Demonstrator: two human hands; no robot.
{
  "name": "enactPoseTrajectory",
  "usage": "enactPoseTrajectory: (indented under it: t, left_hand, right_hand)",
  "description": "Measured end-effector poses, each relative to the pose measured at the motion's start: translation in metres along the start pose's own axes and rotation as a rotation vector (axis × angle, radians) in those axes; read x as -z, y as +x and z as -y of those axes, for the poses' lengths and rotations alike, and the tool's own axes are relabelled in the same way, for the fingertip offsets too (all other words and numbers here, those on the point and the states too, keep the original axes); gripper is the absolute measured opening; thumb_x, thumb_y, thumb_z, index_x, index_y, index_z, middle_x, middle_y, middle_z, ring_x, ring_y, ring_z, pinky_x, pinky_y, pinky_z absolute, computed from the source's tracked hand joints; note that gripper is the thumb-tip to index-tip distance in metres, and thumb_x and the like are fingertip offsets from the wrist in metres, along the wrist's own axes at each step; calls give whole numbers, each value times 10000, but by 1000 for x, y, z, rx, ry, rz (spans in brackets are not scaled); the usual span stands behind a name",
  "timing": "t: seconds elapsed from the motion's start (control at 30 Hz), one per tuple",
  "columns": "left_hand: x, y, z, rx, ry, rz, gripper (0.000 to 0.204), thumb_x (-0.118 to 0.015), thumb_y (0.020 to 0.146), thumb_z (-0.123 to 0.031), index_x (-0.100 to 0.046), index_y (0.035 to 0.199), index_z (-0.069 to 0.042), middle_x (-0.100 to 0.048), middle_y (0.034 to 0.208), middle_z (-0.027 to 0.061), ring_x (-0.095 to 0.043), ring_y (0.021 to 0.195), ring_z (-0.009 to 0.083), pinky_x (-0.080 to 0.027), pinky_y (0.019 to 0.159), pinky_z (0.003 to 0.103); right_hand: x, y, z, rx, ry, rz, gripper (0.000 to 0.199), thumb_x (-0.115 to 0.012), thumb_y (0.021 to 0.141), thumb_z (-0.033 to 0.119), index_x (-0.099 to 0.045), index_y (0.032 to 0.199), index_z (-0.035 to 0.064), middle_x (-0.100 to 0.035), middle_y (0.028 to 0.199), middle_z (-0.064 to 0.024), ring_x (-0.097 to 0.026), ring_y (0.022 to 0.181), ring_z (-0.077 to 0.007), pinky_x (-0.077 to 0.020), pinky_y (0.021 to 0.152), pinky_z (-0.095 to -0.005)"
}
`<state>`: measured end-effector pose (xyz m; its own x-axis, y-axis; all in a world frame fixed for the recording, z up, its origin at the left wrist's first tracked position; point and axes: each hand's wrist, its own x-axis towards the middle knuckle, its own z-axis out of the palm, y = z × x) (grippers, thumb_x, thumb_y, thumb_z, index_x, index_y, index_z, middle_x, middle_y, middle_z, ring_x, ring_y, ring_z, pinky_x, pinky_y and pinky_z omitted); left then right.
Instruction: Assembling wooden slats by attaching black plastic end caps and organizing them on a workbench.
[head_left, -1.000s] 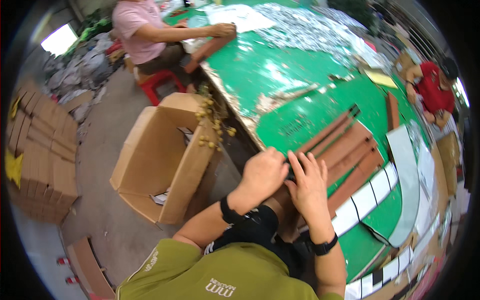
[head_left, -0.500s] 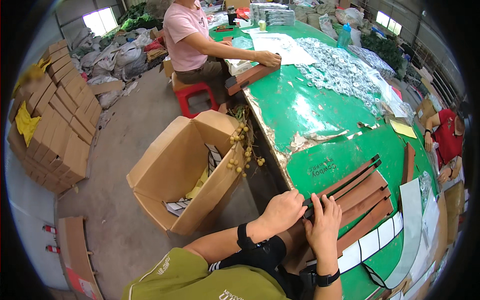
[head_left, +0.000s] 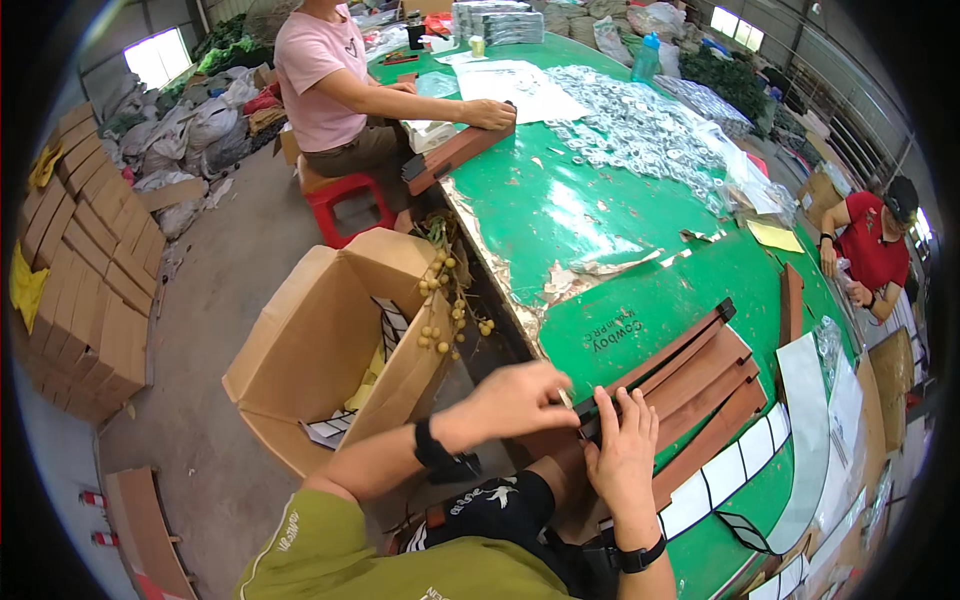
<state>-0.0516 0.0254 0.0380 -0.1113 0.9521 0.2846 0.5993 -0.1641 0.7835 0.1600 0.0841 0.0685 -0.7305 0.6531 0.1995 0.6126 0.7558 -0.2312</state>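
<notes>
Head view: low in the centre of the frame, your left hand (head_left: pixel 515 393) pinches the near end of a stack of long brown strips (head_left: pixel 690 385), fingers closed on its dark tip. Your right hand (head_left: pixel 622 450) lies flat on the same end, fingers together and pressing down. The strips run toward the right of the frame across the green bench (head_left: pixel 600 215). An open cardboard box (head_left: pixel 320 350) stands left of centre on the floor. At top left, a person in a pink shirt (head_left: pixel 310 75) sits at the bench.
</notes>
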Motion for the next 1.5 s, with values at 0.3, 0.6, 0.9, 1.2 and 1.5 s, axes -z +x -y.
enactPoseTrajectory:
  t: [0.3, 0.6, 0.9, 1.2, 1.5]
  left_hand:
    - [146, 55, 154, 325, 436, -394, 486, -678, 921, -206, -540, 1342, -8, -641, 938, 139, -643, 882, 304, -514, 792, 405]
    - [191, 137, 218, -158, 1570, -406, 246, -578, 849, -156, -635, 1077, -83, -579, 998, 48, -555, 969, 198, -443, 812, 323]
    - [209, 196, 258, -150, 1886, -255, 236, -555, 868, -167, -657, 1058, -71, -533, 989, 38, -505, 1005, 204, -401, 839, 336]
    - [212, 209, 264, -66, 1890, -168, 128, -604, 847, -180, -700, 910, -124, -543, 1003, 42, -549, 983, 212, -471, 760, 310]
    - [219, 215, 275, 96, 1829, -199, 66, -614, 862, -138, -641, 907, -98, -551, 982, 67, -626, 920, 219, -583, 667, 303]
  right_hand:
    - [-2, -1, 4, -6, -2, 9, 802, -757, 719, 68, -477, 1465, 158, -449, 1441, -205, -382, 1393, -426, -280, 1157, -605]
    - [5, 2, -3, -58, 113, 89, 823, -830, 723, 197, -465, 1456, 112, -453, 1414, -191, -383, 1385, -424, -268, 1139, -633]
    - [11, 5, -12, -62, 130, 174, 798, -841, 718, 196, -487, 1425, 87, -472, 1424, -160, -413, 1375, -401, -273, 1125, -651]
    - [7, 3, -19, -74, 112, 180, 780, -837, 715, 164, -516, 1426, 142, -481, 1434, -121, -412, 1381, -364, -266, 1135, -644]
    - [6, 6, -18, -92, 145, 168, 740, -829, 712, 131, -555, 1399, 160, -489, 1427, -103, -422, 1375, -345, -275, 1142, -633]
